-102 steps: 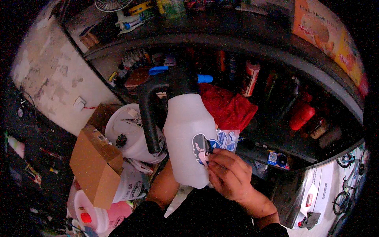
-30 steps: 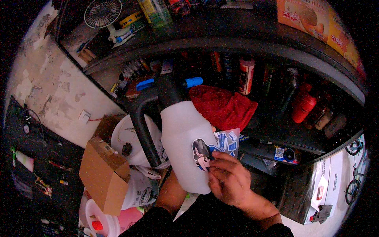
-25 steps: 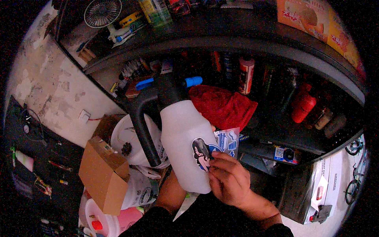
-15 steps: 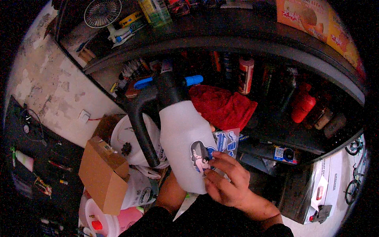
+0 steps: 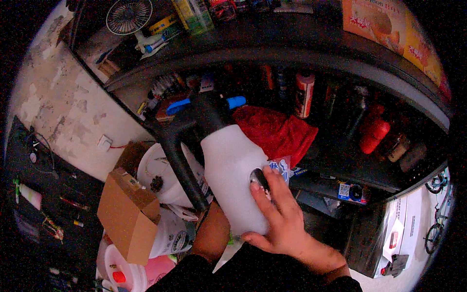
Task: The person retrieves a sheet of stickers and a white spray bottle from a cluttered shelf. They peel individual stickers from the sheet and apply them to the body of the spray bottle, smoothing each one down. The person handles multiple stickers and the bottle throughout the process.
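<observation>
A white spray bottle [image 5: 234,165] with a black pump head and a long black lever stands tilted before me. My left forearm [image 5: 212,236] reaches behind it; the hand itself is hidden by the bottle, which it holds up from the back. My right hand [image 5: 281,214] lies along the bottle's right side, fingers stretched and apart, thumb at the lower edge. Under its fingertips is a dark-haired figure sticker [image 5: 259,178], mostly covered. A clear sheet with blue stickers [image 5: 282,168] shows past the bottle's right edge.
A red cloth [image 5: 277,134] lies on the black shelf behind the bottle, among bottles and a red object [image 5: 374,135]. An open cardboard box [image 5: 124,219] stands at left beside white buckets [image 5: 170,170]. A small fan [image 5: 129,18] sits on the upper shelf.
My right hand has moved from pinching at the sticker's edge to lying flatter over it, covering most of it. The bottle has shifted slightly right.
</observation>
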A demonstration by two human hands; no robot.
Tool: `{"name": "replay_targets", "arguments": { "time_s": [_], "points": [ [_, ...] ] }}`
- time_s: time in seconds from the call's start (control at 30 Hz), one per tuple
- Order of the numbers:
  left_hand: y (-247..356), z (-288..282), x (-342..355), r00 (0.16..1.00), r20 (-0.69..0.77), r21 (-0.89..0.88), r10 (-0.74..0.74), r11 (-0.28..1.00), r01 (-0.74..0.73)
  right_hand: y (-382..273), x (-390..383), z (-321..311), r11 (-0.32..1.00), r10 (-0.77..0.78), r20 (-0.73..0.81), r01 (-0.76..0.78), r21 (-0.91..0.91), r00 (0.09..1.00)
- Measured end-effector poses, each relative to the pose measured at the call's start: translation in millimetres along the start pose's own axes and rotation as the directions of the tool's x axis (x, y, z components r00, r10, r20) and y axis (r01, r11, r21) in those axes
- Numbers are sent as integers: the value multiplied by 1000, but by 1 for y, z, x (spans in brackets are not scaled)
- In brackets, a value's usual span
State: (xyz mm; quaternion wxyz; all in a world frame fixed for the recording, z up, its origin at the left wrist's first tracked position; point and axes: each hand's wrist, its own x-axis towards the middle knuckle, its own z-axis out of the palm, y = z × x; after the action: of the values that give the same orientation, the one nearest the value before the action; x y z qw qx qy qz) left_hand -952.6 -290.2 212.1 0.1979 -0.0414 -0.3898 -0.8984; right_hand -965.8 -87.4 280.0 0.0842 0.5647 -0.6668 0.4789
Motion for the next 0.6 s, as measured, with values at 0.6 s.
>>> {"name": "replay_targets", "arguments": {
  "time_s": [0.6],
  "points": [
    [1,3,-6,992,109,-107,59,993,-47,18,-36,8,951,-280,154,296,-90,948]
  ]
}}
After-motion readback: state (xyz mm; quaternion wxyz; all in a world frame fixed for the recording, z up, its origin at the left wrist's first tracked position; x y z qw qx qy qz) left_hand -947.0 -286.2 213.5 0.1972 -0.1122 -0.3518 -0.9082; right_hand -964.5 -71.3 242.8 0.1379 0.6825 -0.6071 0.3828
